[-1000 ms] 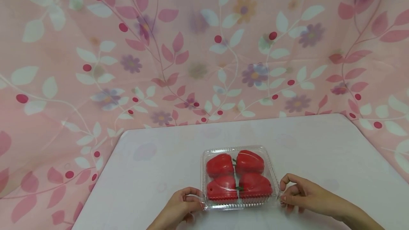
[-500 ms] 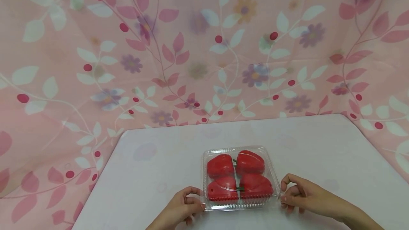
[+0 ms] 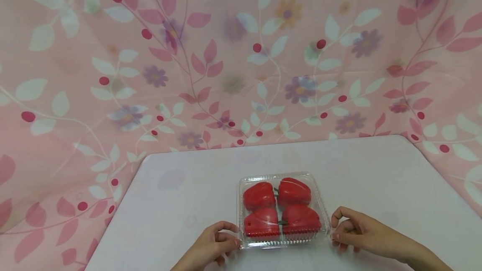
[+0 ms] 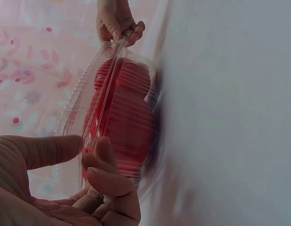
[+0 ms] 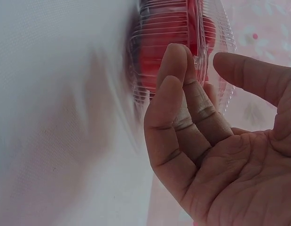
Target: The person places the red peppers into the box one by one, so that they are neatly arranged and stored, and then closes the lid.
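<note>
A clear plastic clamshell box (image 3: 263, 244) lies closed on the white table, with several red bell peppers (image 3: 294, 192) inside, their green stems near the middle. My left hand (image 3: 211, 244) pinches the rim at the near left corner between thumb and fingers. At the near right corner, the curled fingers and thumb of my right hand (image 3: 363, 234) hold the rim. In the left wrist view, the thumb (image 4: 56, 149) lies against the ridged lid edge, with fingers below it. The right wrist view has the box's corner (image 5: 198, 66) between thumb and fingertips.
The white tabletop (image 3: 180, 195) has rounded far corners. Behind and beside it hangs a pink curtain (image 3: 226, 66) printed with leaves and flowers.
</note>
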The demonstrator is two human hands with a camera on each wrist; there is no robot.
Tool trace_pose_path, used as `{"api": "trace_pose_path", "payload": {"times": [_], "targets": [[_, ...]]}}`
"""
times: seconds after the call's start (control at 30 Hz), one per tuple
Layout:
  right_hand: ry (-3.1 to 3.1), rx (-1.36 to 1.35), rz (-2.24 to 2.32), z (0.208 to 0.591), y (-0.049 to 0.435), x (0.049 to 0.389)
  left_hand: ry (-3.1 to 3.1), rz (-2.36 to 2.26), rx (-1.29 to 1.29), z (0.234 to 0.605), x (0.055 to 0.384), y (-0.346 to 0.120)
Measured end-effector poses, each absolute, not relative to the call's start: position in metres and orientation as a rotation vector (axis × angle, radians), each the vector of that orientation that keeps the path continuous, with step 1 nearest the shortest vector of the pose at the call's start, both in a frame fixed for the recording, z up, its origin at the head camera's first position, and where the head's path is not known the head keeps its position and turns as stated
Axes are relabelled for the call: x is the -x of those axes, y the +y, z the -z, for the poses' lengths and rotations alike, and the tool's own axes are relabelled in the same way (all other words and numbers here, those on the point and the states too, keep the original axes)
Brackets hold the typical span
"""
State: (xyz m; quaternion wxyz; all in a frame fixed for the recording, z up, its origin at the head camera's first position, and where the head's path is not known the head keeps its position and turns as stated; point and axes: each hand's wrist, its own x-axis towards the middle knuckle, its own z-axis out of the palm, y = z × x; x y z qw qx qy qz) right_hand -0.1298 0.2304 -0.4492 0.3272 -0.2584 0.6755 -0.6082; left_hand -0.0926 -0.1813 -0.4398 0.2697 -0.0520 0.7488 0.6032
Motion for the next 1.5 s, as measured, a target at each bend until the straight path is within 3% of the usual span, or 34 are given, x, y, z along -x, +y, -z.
{"api": "trace_pose_path", "payload": {"times": [0.4, 1.5], "targets": [[1.763, 0.691, 1.599, 0.4524, 0.2277, 0.1289, 1.973, -1.755, 0.219, 0.4467, 0.0959, -0.1778], [1.782, 0.671, 1.578, 0.4522, 0.2292, 0.1291, 1.959, -1.628, 0.056, 0.4405, 0.0926, -0.1848]]}}
